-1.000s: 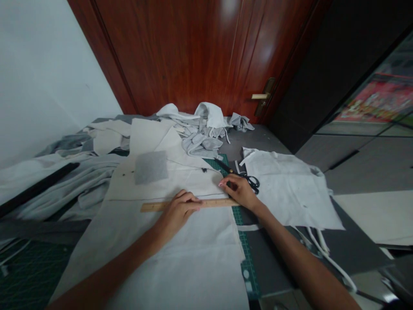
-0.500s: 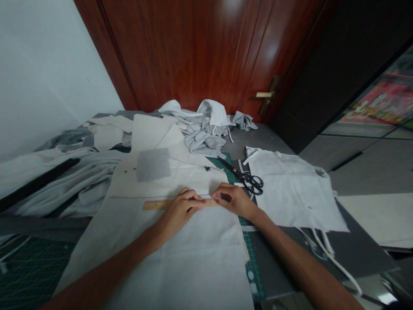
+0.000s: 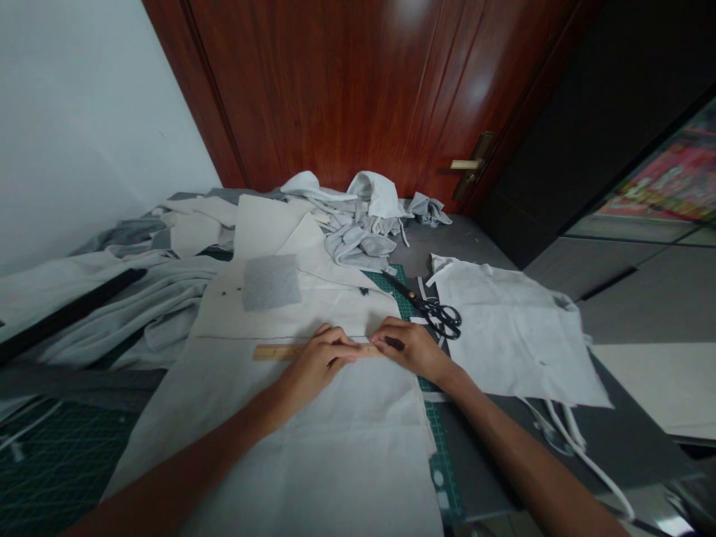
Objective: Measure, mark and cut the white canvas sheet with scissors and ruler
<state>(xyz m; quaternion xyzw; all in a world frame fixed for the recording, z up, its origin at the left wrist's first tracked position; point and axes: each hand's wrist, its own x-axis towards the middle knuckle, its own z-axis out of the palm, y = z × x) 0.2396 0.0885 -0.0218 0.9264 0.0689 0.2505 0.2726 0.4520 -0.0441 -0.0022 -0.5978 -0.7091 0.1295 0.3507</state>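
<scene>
A wooden ruler (image 3: 275, 352) lies across the white fabric (image 3: 347, 455), just below the long edge of a cream pattern piece (image 3: 313, 317). My left hand (image 3: 327, 354) grips the middle of the ruler, its fingers closed together and pressing down. At the ruler's right end, my right hand (image 3: 406, 344) is closed in a pinch near that edge; whatever sits between its fingertips is too small to make out. A grey square of cloth (image 3: 271, 282) rests on the pattern piece. Black scissors (image 3: 439, 317) lie beyond my right hand, blades toward the back left.
Green cutting mat (image 3: 441, 440) shows beside the fabric. Folded white cloth (image 3: 503, 328) lies at the right, with white cords (image 3: 593, 462) hanging below it. Scraps (image 3: 361, 239) are heaped at the back near the wooden door (image 3: 335, 89). More cloth (image 3: 168, 298) piles up at left.
The camera view has shifted slightly, so everything appears a little further right. Both hands keep their places on the ruler and beside the edge.
</scene>
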